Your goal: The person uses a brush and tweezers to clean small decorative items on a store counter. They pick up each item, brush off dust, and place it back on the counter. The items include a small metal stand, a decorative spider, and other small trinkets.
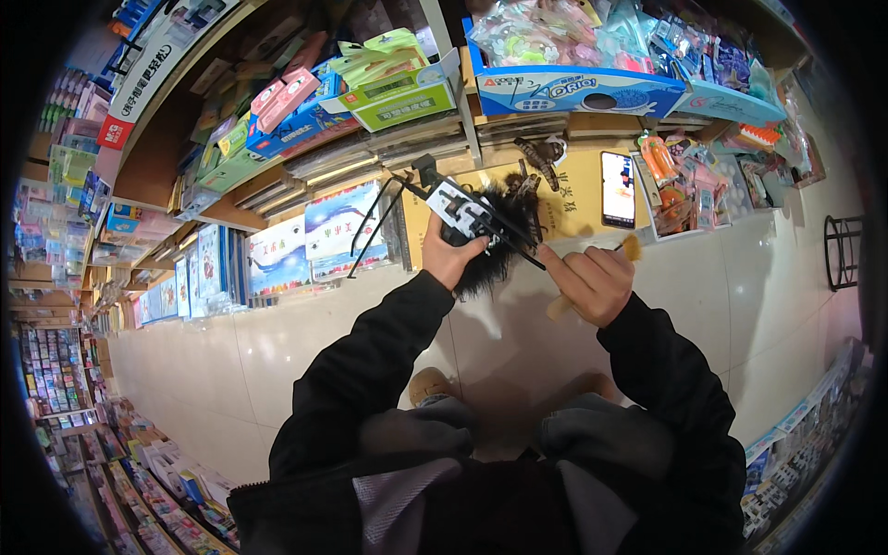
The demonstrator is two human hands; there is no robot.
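Observation:
My left hand grips a device with a white-and-black mechanism and thin black rods jutting from its upper left end. Long black fur hangs around and under it; how the two join is hidden. A longer black bar slants down to the right, where the index finger of my right hand meets its lower end. Within that hand lies a small brush, its yellow bristles showing above the knuckles and a pale end below. Dark brown segmented pieces lie just beyond the fur.
A lit smartphone rests on yellow printed booklets. Bagged small goods sit in a tray to its right. Picture-covered pads line the low shelf at left. Cardboard display boxes stand above. A black wire rack is at far right.

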